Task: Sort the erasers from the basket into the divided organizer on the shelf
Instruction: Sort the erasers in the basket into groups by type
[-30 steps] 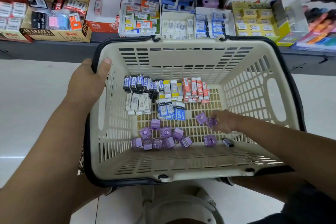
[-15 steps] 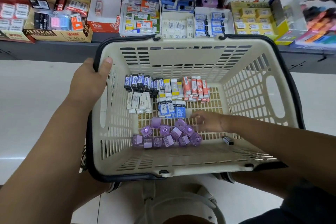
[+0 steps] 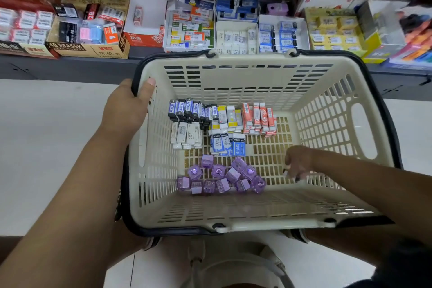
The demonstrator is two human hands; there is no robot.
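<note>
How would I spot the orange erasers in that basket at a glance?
Look into the cream basket the left hand holds by its rim. Along its far wall, right of the dark erasers and the yellow erasers, stand the orange erasers. They alone in there wear orange-and-white wrappers.

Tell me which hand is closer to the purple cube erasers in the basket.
Right. The right hand is inside the basket, just right of the purple cube erasers, not touching; the left hand grips the rim at the far-left corner.
</note>
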